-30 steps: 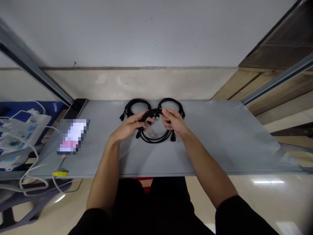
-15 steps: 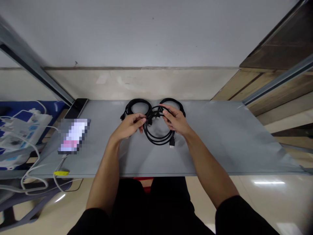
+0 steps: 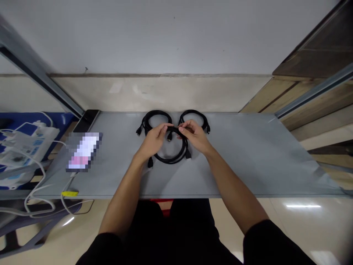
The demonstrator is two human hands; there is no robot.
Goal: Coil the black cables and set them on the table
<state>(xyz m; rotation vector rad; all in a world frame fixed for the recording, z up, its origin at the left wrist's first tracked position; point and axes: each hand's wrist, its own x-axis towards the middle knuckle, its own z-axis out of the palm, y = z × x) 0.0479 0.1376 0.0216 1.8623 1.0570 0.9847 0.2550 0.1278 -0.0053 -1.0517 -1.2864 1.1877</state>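
Note:
My left hand (image 3: 153, 140) and my right hand (image 3: 195, 137) both pinch the top of a coiled black cable (image 3: 172, 161), close together near the middle of the grey shelf. The lower loops of this coil hang toward me. One of its plugs (image 3: 188, 153) sticks out at the right, and another black plug (image 3: 150, 162) shows at the lower left. Behind my left hand lies a second black cable coil (image 3: 157, 112). A third black cable coil (image 3: 193, 111) rests behind my right hand. My fingers partly cover both rear coils.
At the left of the grey shelf (image 3: 256, 158) lies a phone with a blurred screen (image 3: 84, 151), beside a dark flat device (image 3: 89, 117). White cords (image 3: 41, 198) and power strips (image 3: 23, 147) crowd the far left. A wall stands behind; metal posts flank both sides.
The held coil has shifted left and its loops are bunched more tightly. My left hand has moved slightly up and right, onto the coil's top beside my right hand.

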